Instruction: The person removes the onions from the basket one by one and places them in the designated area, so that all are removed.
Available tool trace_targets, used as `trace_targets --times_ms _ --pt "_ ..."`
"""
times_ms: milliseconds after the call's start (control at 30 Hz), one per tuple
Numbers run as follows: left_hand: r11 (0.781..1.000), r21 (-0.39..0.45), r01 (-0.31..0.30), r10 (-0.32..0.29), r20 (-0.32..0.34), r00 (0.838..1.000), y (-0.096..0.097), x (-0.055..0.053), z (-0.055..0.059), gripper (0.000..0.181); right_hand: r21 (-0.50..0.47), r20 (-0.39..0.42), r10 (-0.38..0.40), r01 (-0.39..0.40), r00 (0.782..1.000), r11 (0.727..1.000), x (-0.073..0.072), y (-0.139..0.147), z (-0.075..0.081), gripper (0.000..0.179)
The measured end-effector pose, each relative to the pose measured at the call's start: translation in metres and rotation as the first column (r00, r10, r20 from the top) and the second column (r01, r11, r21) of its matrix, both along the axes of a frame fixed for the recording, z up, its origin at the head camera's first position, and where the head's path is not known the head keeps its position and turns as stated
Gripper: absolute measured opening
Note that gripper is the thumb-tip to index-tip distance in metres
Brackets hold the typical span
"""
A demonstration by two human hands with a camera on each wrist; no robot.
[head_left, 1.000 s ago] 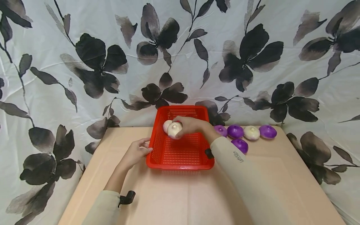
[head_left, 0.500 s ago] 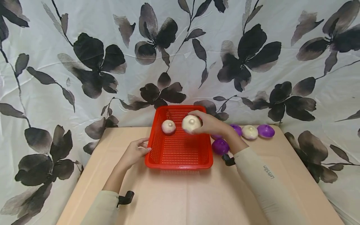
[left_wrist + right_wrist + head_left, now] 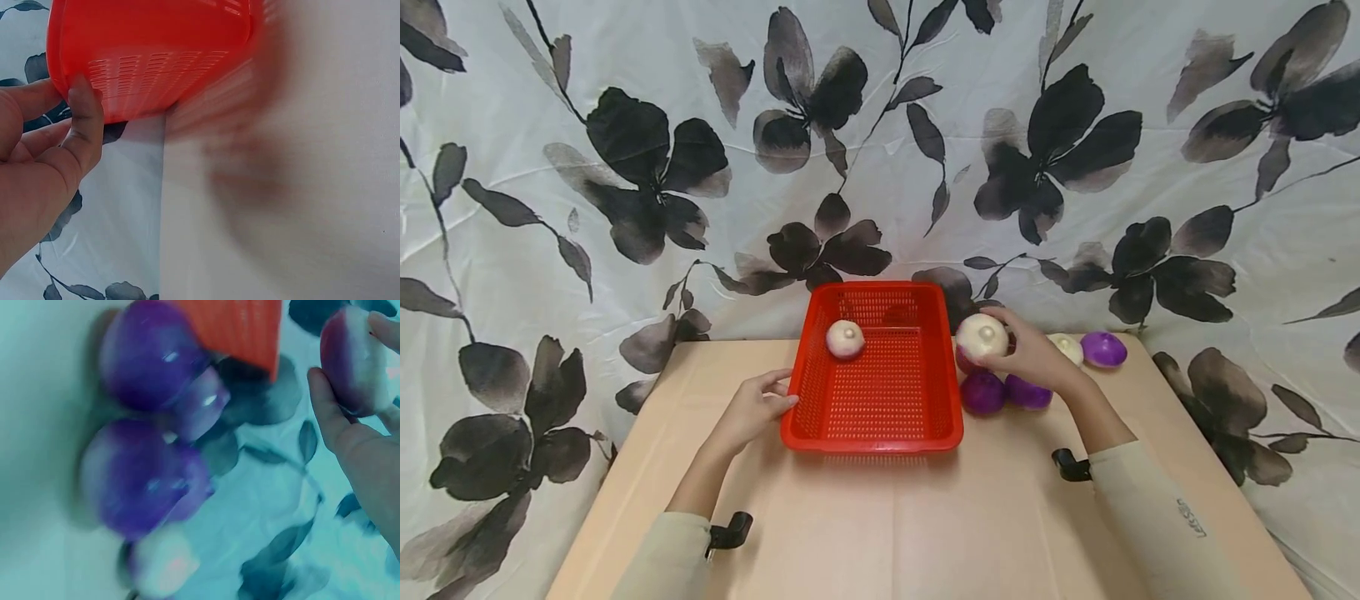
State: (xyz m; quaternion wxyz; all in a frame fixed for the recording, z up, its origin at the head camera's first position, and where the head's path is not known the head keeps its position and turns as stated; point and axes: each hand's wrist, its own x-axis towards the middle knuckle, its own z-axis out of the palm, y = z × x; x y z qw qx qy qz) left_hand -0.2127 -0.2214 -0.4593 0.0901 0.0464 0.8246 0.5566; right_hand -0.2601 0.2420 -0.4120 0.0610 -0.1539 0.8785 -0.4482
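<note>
My right hand [image 3: 1036, 354] grips a turnip [image 3: 982, 337], white end up, just past the right rim of the red plastic basket [image 3: 880, 392]. In the right wrist view the held turnip [image 3: 353, 362] shows a purple half and a white half between thumb and fingers. A second turnip [image 3: 846, 340], also pale end up, rests inside the basket at the back left. My left hand [image 3: 757, 410] holds the basket's left rim. In the left wrist view its fingers [image 3: 84, 125] press against the basket's perforated wall [image 3: 144, 69].
Right of the basket, purple turnips [image 3: 982, 392] lie close together, one partly hidden behind the held turnip. A white turnip [image 3: 1067, 347] and a purple turnip [image 3: 1104, 350] sit at the table's back edge. A floral cloth [image 3: 880, 167] hangs behind the table [image 3: 887, 517].
My right hand has lifted the pale turnip out of the basket and carried it right, over the other turnips. The turnip left inside shows fully. My left hand stays at the rim.
</note>
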Motion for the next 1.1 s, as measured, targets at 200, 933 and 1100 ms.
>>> trace_targets --times_ms 200,933,1100 --pt "1.000 -0.009 0.004 -0.004 0.006 1.000 0.001 -0.001 0.002 0.059 -0.042 0.005 -0.087 0.087 0.996 0.995 0.010 0.035 -0.013 0.090" --pt "1.000 -0.009 -0.010 0.010 0.000 1.000 0.001 -0.001 0.001 0.057 0.062 -0.037 -0.269 0.271 0.962 0.961 0.043 0.129 -0.071 0.082" --pt "1.000 -0.002 -0.009 0.010 0.011 1.000 0.001 -0.001 0.001 0.057 0.126 -0.008 -0.285 0.284 0.958 0.951 0.045 0.140 -0.085 0.084"
